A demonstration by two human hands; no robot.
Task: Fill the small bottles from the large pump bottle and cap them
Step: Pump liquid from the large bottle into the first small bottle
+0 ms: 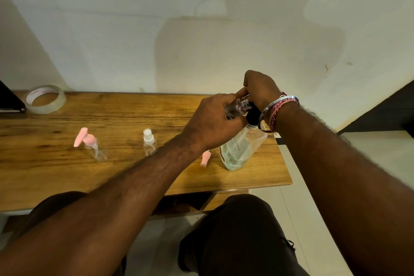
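The large clear pump bottle (240, 149) stands near the right end of the wooden table (125, 119). Its black pump head is covered by my right hand (261, 91), which is closed over the top of it. My left hand (215, 119) grips a small clear bottle (236, 107), tilted with its open neck against the pump's spout. A loose pink cap (205, 159) lies on the table just left of the large bottle. Two more small clear bottles stand to the left: one with a white spray cap (149, 143), one with a pink pump top (91, 144).
A roll of clear tape (46, 98) sits at the table's far left by the wall, next to a dark flat object (10, 101). The table's right edge is close to the large bottle. My knees are below the front edge.
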